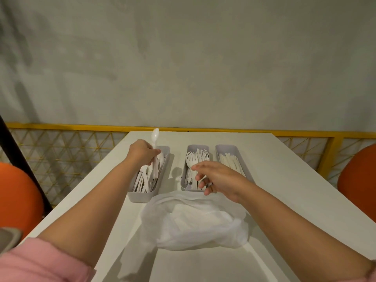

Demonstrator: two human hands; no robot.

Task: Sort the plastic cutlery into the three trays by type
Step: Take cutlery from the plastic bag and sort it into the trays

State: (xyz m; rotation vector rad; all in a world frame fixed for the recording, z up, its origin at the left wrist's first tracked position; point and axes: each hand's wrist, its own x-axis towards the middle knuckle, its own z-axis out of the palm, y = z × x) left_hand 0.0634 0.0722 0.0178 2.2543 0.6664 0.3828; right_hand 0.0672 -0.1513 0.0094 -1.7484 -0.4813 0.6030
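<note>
Judging from the head view, the sorting is running well along but is not looking finished. The left hand (142,152) is gripping a white spoon (155,136) by its handle, bowl pointing up, over the left tray (142,197), which is already holding a pile of what are looking like spoons. The right hand (219,178) is hovering, fingers loosely spread and holding nothing, over the near end of the middle tray (197,147), where forks are lying. The right tray (225,147) is carrying a layer of knives. All three are sitting side by side on the white table (284,180).

Just in front of them a crumpled plastic bag (193,220) is lying. Its translucent folds are hiding whatever cutlery is remaining, though faint pale shapes are showing through. The right hand is covering part of the forks. The spoon's lower handle is blending into the pile beneath, so I cannot tell whether it is touching it.
</note>
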